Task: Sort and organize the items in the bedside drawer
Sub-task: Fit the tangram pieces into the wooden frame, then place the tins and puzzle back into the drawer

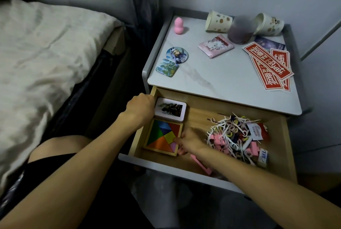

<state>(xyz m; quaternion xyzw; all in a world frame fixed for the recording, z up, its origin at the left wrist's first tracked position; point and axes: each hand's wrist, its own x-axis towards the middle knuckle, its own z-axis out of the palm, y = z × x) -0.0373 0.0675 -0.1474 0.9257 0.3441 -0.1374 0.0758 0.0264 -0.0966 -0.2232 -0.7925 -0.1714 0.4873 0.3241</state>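
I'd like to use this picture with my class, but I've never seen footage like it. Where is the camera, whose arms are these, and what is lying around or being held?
No machine here: the camera sits on a person's head, looking down at their own arms. The left hand grips the left wall of an open drawer; the right hand holds the edge of a coloured tangram. Behind it lies a tin; to the right, a pile of small items. On the nightstand are cups, badges and red stickers.
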